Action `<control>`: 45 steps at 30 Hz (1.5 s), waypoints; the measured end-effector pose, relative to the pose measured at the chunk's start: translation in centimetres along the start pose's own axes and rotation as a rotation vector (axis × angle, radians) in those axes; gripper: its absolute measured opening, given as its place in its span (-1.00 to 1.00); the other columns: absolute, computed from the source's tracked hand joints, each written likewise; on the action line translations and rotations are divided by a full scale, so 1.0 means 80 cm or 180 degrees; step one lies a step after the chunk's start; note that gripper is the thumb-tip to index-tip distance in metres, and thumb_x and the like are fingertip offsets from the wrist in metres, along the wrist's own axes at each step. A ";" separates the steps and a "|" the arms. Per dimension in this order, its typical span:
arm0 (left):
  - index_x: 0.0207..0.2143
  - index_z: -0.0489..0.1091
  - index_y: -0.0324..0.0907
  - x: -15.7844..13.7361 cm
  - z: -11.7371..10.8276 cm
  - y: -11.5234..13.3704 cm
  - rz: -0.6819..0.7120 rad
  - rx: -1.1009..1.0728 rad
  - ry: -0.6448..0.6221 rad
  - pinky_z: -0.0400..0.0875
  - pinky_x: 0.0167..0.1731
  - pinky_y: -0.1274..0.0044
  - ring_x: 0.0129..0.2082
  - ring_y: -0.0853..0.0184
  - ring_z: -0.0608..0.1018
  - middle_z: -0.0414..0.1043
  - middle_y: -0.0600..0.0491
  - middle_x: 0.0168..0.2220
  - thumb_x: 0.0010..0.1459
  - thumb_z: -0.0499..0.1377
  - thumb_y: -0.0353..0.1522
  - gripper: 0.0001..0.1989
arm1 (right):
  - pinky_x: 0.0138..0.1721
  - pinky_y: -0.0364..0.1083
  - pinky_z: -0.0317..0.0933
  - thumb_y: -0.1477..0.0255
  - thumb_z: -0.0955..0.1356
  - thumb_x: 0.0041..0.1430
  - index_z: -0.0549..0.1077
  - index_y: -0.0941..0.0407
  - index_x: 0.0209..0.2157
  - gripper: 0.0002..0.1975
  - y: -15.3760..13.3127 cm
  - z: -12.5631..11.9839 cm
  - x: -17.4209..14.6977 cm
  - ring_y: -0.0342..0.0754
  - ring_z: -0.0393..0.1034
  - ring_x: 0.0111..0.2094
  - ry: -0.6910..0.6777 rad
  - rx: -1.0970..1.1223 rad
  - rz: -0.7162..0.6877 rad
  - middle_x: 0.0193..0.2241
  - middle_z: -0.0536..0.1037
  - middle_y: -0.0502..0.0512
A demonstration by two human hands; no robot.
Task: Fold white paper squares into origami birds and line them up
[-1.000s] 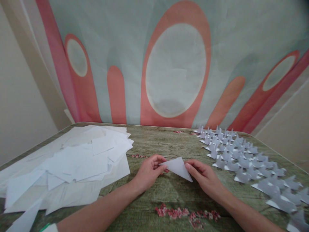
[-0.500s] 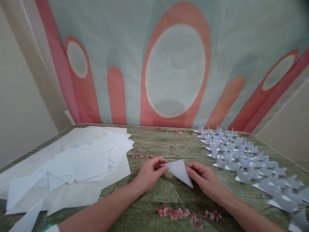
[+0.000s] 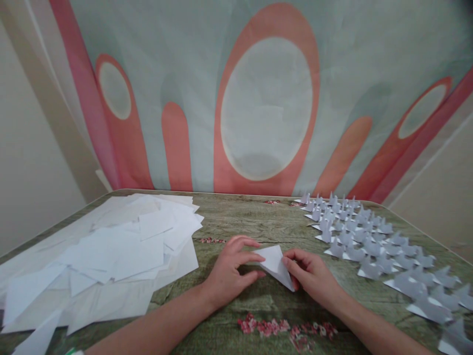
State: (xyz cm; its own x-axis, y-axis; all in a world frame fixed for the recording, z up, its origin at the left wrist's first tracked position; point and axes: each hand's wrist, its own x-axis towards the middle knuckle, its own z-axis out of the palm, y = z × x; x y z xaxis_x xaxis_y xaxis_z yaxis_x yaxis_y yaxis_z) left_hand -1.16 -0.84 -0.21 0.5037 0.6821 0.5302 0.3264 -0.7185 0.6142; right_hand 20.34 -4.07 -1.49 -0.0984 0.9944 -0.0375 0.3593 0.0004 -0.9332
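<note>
A small folded piece of white paper [image 3: 274, 264], pointed at its lower right, is held just over the middle of the table. My right hand [image 3: 310, 276] pinches its right edge between thumb and fingers. On the other side, my left hand [image 3: 236, 268] has its thumb and fingers spread apart, the fingertips close to the paper's left corner. Whether a left fingertip touches the paper, I cannot tell.
Loose white sheets [image 3: 121, 246] lie in a wide overlapping pile on the left of the wood-patterned table [image 3: 236, 217]. Rows of folded paper figures [image 3: 373, 246] stand on the right. Behind the table hangs a printed backdrop [image 3: 199, 74].
My left hand has let go of the paper's left corner, and its fingers have spread. The right hand keeps its pinch, and the paper has turned slightly.
</note>
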 end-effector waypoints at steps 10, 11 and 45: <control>-0.17 0.39 -0.07 -0.010 0.001 0.016 0.0500 0.0911 -0.0957 0.24 -0.09 0.44 -0.14 0.30 0.46 0.44 0.02 -0.12 0.17 0.05 -0.39 -0.80 | -0.77 -0.26 0.01 0.14 0.23 0.06 0.33 0.14 -0.43 -0.67 0.007 0.004 0.003 -0.23 0.16 -0.79 0.0007 0.0363 0.0447 -0.80 0.34 -0.12; -0.16 0.39 -0.08 -0.011 0.002 0.017 0.0541 0.1043 -0.1039 0.27 -0.11 0.44 -0.14 0.29 0.46 0.45 0.00 -0.12 0.19 0.01 -0.39 -0.79 | -0.78 -0.27 0.02 0.13 0.24 0.06 0.33 0.14 -0.44 -0.67 0.008 0.005 0.003 -0.22 0.17 -0.79 -0.0002 0.0380 0.0471 -0.80 0.34 -0.12; -0.09 0.32 -0.14 -0.013 0.003 0.018 0.0460 0.1441 -0.1449 0.27 -0.01 0.44 -0.05 0.31 0.41 0.39 0.02 -0.06 0.22 -0.03 -0.40 -0.75 | 0.15 0.21 -0.23 0.36 0.36 -0.01 0.17 0.01 0.13 -0.38 -0.014 -0.035 -0.001 0.11 -0.21 0.22 -0.1187 -0.2384 -0.2064 0.16 0.17 0.08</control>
State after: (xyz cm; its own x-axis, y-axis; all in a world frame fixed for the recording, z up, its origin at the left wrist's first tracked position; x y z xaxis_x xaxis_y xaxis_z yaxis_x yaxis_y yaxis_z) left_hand -1.02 -2.58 0.01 0.8233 0.5200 0.2275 0.4844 -0.8526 0.1959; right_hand 22.54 -3.84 0.56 -0.7095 0.6856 0.1630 0.6041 0.7108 -0.3603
